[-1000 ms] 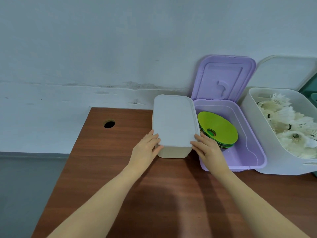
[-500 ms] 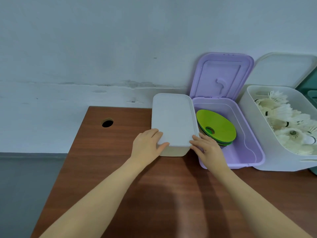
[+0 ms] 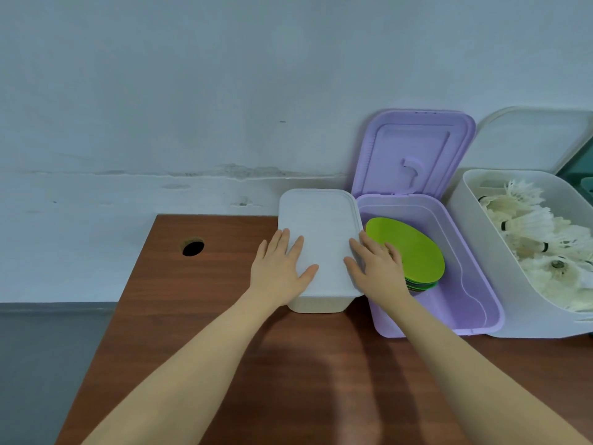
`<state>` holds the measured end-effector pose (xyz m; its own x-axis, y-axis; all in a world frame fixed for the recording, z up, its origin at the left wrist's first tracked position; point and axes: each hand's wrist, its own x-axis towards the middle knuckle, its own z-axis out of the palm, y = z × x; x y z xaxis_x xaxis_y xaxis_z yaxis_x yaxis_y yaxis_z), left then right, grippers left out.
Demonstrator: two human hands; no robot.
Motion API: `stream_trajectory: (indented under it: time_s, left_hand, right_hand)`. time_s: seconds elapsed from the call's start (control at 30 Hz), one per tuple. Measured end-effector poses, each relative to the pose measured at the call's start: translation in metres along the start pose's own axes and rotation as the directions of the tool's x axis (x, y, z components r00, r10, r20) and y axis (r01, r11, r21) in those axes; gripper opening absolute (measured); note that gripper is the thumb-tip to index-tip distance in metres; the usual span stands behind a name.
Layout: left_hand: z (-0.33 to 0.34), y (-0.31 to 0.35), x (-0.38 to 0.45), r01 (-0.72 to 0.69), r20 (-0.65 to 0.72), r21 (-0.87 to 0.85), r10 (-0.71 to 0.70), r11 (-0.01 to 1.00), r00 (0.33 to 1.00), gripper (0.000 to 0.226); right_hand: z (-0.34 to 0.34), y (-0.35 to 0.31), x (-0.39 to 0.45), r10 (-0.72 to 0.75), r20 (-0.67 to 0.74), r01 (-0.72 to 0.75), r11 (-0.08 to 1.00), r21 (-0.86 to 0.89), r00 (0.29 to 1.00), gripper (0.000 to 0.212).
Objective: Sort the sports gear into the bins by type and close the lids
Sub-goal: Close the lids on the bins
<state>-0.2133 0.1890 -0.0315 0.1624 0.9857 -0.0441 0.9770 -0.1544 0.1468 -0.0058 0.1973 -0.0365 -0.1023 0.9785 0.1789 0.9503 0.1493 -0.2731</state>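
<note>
Head view, white bin (image 3: 321, 229) lid under fingers (image 3: 282, 244)

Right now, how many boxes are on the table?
3. A closed white box under both hands, an open purple box beside it, and an open white box at the right, partly cut off.

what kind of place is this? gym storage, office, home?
Can't tell for sure; it looks like a plain room set up for sorting. A brown desk with a cable hole stands against a scuffed bare wall, holding lidded bins of shuttlecocks and green discs.
</note>
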Motion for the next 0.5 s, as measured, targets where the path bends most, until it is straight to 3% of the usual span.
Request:
stream_trajectory:
  time_s: [0.23,0.5]
  left_hand:
    - [-0.002,-0.014,-0.020,-0.027,-0.030,0.025,0.028,0.999,0.999,0.070]
    - [-0.017,-0.012,-0.027,-0.027,-0.031,0.030,0.028,0.999,0.999,0.060]
  right_hand:
    - [0.000,-0.014,-0.022,-0.038,-0.065,0.033,0.997,-0.076,0.997,0.048]
    - [-0.013,-0.026,-0.033,-0.029,0.053,0.034,0.996,-0.087,0.998,0.039]
